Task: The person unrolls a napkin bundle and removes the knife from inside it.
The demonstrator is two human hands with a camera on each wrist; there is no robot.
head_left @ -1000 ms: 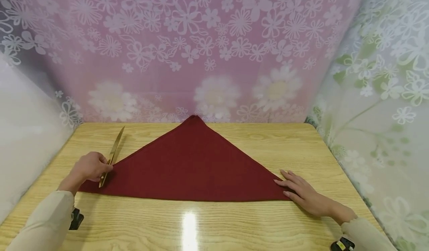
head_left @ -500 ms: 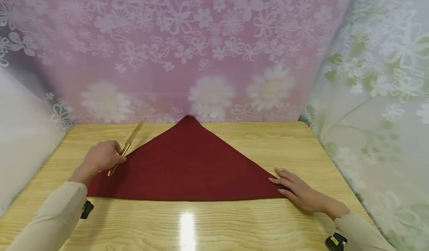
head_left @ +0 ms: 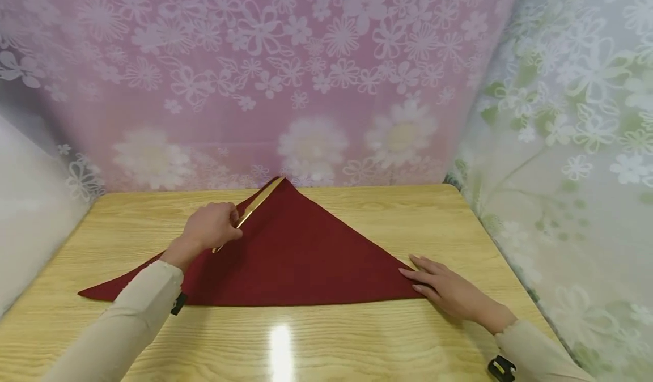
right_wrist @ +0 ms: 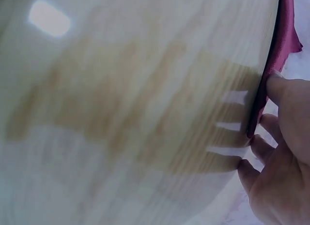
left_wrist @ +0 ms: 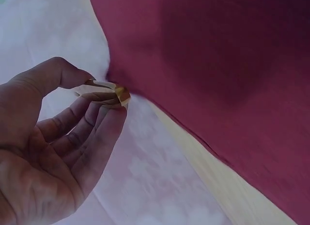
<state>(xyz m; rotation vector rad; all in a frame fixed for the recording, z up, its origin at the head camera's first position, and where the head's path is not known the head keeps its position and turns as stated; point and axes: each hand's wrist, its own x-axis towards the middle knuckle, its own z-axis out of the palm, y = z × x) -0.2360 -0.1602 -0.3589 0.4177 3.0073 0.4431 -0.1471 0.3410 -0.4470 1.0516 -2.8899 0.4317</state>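
Observation:
A dark red cloth napkin (head_left: 306, 257), folded into a triangle, lies on the wooden table with its peak toward the back wall. Above its left half, my left hand (head_left: 211, 223) pinches a gold table knife (head_left: 262, 200) by the handle, the blade slanting toward the peak. Thumb and fingertips of the left hand (left_wrist: 68, 138) meet on the knife (left_wrist: 122, 94) in the left wrist view, where the blade is hidden. My right hand (head_left: 454, 291) rests on the napkin's right corner with fingers spread; in the right wrist view its thumb touches the napkin (right_wrist: 273, 70).
The light wood-grain table (head_left: 357, 336) extends in front of the napkin and around it. A pink flowered curtain (head_left: 316, 87) hangs behind the table, and a pale flowered one (head_left: 571, 161) borders the right side. Dark wrist devices (head_left: 502, 368) sit under the sleeves.
My left hand has carried the knife from the napkin's left corner to the right and farther back, uncovering that corner. The right hand stays on the right corner. The view has shifted slightly.

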